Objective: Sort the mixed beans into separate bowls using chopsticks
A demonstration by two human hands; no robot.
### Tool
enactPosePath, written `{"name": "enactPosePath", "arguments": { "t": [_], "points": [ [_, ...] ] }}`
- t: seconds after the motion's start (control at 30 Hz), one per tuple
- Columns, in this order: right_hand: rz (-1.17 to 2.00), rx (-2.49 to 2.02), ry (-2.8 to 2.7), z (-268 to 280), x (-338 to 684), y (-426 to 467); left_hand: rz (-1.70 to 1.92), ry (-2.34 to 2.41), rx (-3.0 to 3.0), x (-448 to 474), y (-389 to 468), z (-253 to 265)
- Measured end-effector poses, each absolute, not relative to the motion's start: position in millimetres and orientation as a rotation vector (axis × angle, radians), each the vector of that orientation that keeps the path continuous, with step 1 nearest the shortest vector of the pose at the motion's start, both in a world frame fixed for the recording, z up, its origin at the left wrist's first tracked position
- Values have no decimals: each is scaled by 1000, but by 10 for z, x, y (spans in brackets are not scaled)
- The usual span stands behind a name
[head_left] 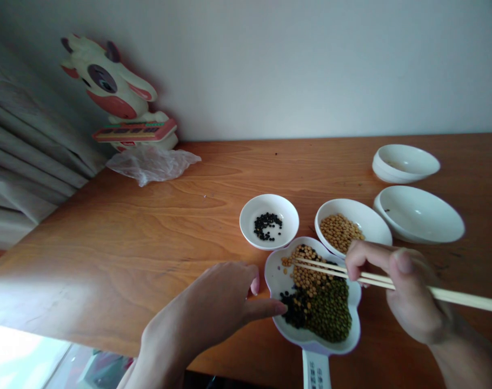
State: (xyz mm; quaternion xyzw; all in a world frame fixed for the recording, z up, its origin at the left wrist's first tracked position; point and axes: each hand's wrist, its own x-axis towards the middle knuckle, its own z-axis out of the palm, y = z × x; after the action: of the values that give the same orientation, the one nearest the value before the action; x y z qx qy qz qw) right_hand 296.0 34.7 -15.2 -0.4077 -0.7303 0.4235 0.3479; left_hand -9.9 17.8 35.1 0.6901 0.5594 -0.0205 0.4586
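A white dish (291, 336) with a wavy rim and a handle holds soybeans (307, 276), black beans (295, 313) and green mung beans (330, 309). My left hand (225, 302) grips its left edge, the thumb over the rim beside the black beans and the other fingers curled, partly hidden. Pinched in my right hand (412, 292) is a pair of chopsticks (376, 280), their tips among the soybeans near the dish's top left. Behind the dish stand a small white bowl (248, 227) with some black beans and a white bowl (378, 227) with soybeans.
Two more white bowls stand at the right, one nearer (424, 216) with a dark speck inside and one farther back (412, 159). A toy cow with a keyboard (116, 102) leans by the wall, a clear plastic bag (152, 163) before it. A curtain (22, 162) hangs at the left.
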Motion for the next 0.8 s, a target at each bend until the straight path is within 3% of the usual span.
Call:
{"name": "enactPosePath", "arguments": {
  "t": [0.57,0.8],
  "points": [
    [1082,-1125,-1667,-182,2999,330,-70,1408,1694,-109,163,317],
    [931,-1227,-1662,-61,3085,375,-73,1390,1702,-102,180,325]
  ]
}}
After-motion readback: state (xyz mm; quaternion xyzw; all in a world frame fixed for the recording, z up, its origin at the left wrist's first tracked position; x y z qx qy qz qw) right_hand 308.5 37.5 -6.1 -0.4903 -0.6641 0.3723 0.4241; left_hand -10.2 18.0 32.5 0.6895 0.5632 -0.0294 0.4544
